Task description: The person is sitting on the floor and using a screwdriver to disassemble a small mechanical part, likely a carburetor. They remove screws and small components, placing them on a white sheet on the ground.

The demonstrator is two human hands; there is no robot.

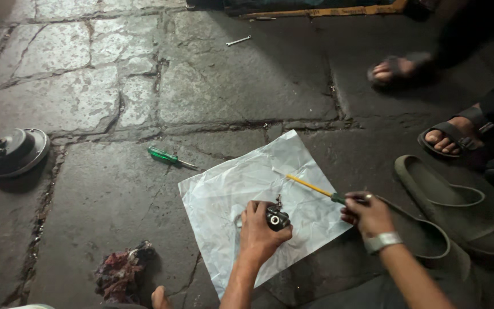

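Note:
My left hand (pixel 261 232) grips a small black metal part (pixel 277 218) with a round opening, held over a crumpled white sheet (pixel 230 189) spread on the stone floor. My right hand (pixel 367 214), with a silver band at the wrist, holds a tool by its dark green grip; the tool's yellow shaft (pixel 310 186) points up and left across the sheet. The shaft's tip lies apart from the black part.
A green-handled screwdriver (pixel 167 155) lies left of the sheet. A round metal drum-like part (pixel 15 151) sits at far left, a dirty rag (pixel 121 277) at lower left, a small wrench (pixel 238 40) far back. Loose sandals (pixel 447 200) and other people's sandalled feet (pixel 398 67) fill the right side.

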